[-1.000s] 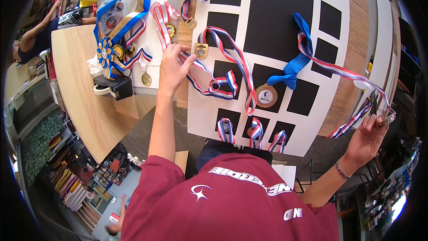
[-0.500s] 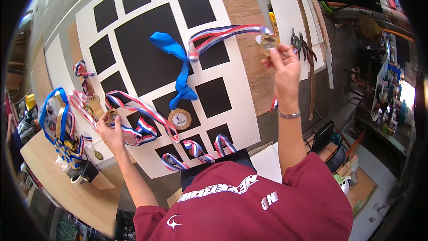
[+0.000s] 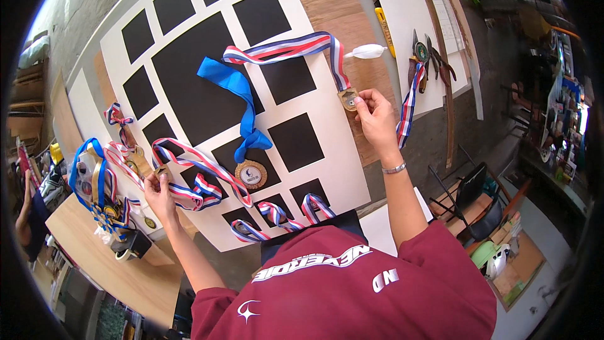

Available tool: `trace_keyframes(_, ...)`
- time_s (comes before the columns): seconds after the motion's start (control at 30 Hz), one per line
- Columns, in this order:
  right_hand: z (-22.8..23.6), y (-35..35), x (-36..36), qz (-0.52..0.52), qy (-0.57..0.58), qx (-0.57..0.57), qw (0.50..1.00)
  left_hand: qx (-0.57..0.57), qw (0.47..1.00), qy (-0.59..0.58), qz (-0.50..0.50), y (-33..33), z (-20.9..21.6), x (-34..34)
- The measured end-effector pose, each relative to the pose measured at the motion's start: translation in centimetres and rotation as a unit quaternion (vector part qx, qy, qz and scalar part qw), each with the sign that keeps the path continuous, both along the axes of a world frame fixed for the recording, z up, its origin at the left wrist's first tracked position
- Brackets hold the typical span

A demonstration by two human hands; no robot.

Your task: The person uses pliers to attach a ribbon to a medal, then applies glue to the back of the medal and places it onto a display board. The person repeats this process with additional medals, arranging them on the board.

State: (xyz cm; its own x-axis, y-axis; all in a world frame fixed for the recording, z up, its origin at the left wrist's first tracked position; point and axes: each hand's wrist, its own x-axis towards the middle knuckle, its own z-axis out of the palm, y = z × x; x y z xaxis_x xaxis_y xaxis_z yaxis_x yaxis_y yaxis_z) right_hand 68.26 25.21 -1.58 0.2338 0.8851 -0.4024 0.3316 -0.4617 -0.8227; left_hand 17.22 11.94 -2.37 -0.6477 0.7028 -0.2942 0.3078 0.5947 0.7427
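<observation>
- Take the big black panel point(image 3: 195, 79) as the dial's centre, and here's the right hand point(image 3: 377, 123) between three and four, thumb and finger pinching a square medal point(image 3: 347, 98) by its edge!
- That medal sits just past the board point(image 3: 340, 173), over the wood point(image 3: 330, 0), its striped ribbon point(image 3: 289, 45) running inward towards ten o'clock.
- Down between six and seven, the left hand point(image 3: 160, 198) has its fingertips at a second medal point(image 3: 162, 170); pinched or merely touched, I cannot tell.
- The step in hand, as I judge it: positioning medals and ribbons, one hand on each side.
- At five o'clock lies the round medal point(image 3: 250, 174), a blue ribbon point(image 3: 248, 104) reaching up from it; further out on that line, three folded ribbons point(image 3: 277, 215) line the near edge.
- The next move, I'd say, calls for a light right-hand pinch and slack in the striped ribbon, whose far end lies close to the blue one: a tug could drag both.
- On the left, a steady touch would suit, with that second medal's looped ribbon point(image 3: 211, 167) spread so near the round medal.
</observation>
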Motion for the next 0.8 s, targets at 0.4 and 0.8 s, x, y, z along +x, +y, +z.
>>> trace_keyframes(0.4,0.9,4.3,0.9,0.021,-0.200,0.188,0.961,0.024,0.998,0.049,-0.025,-1.7,-1.8,-0.3)
trace_keyframes(0.8,-3.4,8.2,2.5,0.015,0.024,0.260,0.965,0.025,0.999,0.043,-0.013,-0.5,0.7,1.9)
